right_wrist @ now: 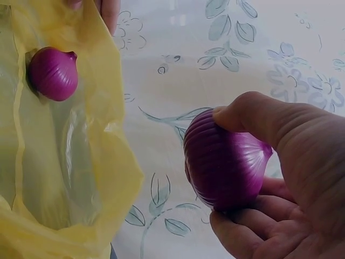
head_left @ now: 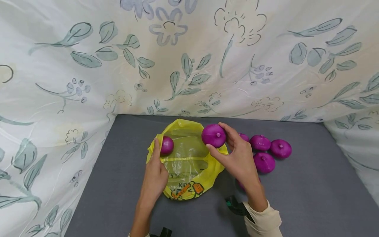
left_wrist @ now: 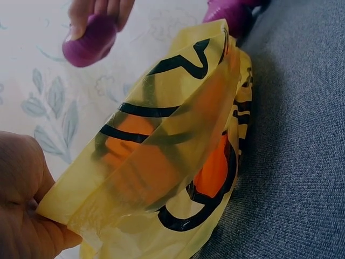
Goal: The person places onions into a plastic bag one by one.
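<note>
Yellow plastic bag (head_left: 216, 169), head view: on the gray tabletop (head_left: 319, 197), mouth gaping; "KID" legible low on the front.
Left hand (head_left: 156, 179), head view: at the bag's left rim, index finger lying along it.
Bagged onion (head_left: 167, 145), head view: inside the bag, beside the left fingertips.
Held onion (head_left: 214, 136), head view: purple, in front of the bag's right rim as seen from above; not inside.
Right hand (head_left: 239, 159), head view: thumb and fingers pinching the held onion from either side.
Loose onions (head_left: 264, 162), head view: grouped right of the bag, at least five, some partly hidden by the right hand and wrist.
Rim grip, left wrist view: left thumb and fingers pinch the plastic; held onion appears beyond the bag, apart from it.
Onion grip, right wrist view: thumb on top, fingers beneath; floral cloth (right_wrist: 161, 81) shows between onion and bag.
Step in hand, judged: bagging onions, the held one carried near the mouth.
Next move, judged: calls for a short shift left over the opening, lowering, then spreading the right fingers, with the left hand holding the rim wide.
</note>
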{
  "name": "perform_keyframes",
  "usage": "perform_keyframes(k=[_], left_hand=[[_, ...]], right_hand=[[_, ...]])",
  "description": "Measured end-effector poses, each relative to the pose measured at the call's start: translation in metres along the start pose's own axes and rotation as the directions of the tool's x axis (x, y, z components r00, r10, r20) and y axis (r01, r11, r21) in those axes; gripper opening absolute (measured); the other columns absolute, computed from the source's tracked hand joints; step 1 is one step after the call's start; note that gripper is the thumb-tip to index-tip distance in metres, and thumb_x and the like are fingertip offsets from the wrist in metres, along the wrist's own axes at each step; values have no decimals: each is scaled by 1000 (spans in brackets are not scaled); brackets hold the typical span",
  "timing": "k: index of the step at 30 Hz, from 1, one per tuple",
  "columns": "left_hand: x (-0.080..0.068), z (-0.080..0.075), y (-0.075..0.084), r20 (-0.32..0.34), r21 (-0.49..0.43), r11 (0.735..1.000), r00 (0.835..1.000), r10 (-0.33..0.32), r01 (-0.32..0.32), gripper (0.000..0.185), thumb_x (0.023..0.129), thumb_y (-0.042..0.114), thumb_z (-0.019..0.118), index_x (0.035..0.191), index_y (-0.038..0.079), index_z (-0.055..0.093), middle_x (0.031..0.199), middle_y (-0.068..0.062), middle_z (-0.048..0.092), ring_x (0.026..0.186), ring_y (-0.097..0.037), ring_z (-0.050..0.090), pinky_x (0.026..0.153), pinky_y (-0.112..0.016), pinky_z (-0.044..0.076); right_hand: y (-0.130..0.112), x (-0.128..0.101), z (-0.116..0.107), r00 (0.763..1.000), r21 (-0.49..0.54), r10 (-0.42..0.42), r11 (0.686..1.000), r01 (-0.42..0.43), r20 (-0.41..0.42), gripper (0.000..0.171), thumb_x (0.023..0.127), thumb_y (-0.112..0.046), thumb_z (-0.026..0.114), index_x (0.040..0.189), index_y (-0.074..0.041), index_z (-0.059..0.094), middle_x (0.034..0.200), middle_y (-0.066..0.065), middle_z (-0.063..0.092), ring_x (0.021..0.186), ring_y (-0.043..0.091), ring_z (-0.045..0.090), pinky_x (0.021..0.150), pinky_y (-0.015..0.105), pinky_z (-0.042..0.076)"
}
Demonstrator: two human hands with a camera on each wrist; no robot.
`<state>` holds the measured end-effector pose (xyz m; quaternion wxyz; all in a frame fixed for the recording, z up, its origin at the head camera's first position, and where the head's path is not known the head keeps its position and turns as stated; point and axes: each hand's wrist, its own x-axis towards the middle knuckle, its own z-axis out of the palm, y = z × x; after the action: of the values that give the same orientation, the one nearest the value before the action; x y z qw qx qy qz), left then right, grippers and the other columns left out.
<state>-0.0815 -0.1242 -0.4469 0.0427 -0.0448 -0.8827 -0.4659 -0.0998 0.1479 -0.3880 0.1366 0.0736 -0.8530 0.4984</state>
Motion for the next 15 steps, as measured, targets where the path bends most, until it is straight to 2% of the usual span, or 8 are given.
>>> perform_keyframes(k=[3,5,7,10,13,15], left_hand=[[0,0,0,-3,3,1000,1000,4,-4,80,101,-10,40,171,12,10,125,-18,55,56,-9,24,57,-31,32],[-1,0,-1,-4,6,1000,1000,3,-3,80,100,-10,40,171,11,10,107,-13,53,56,-10,24,57,-31,32],[-1,0,0,-6,7,1000,1000,2,-2,80,100,-10,40,171,12,10,91,-9,43,56,-10,24,57,-31,32],[-1,0,0,-10,7,1000,1000,2,-2,81,100,-10,40,171,12,10,91,-10,44,56,-10,24,58,-31,32],[-1,1,0,-11,4,1000,1000,9,-9,81,100,-11,40,171,12,10,110,-18,54,58,-12,26,59,-32,33],[-1,1,0,-10,2,1000,1000,15,-15,81,100,-11,40,171,11,10,134,-23,55,60,-14,29,60,-33,34]], right_hand=[[-2,1,3,1000,-5,-4,1000,4,2,76,85,-31,91,152,-19,57,143,4,66,130,19,65,104,37,51],[-3,2,5,1000,-6,-2,1000,2,7,77,85,-31,91,152,-18,56,143,5,66,131,19,65,104,37,52],[-3,3,8,1000,-9,-2,1000,3,16,77,86,-31,91,153,-17,56,144,5,66,131,19,64,105,38,52],[-4,5,13,999,-4,-3,1000,3,32,78,86,-31,90,154,-16,54,145,6,65,133,19,63,105,39,52],[-5,6,18,999,4,-6,1000,5,43,78,87,-30,90,154,-14,54,145,7,65,134,19,63,105,39,51],[-6,7,22,999,11,-5,1000,4,52,78,87,-29,90,154,-13,53,144,7,66,134,19,62,106,39,51]])
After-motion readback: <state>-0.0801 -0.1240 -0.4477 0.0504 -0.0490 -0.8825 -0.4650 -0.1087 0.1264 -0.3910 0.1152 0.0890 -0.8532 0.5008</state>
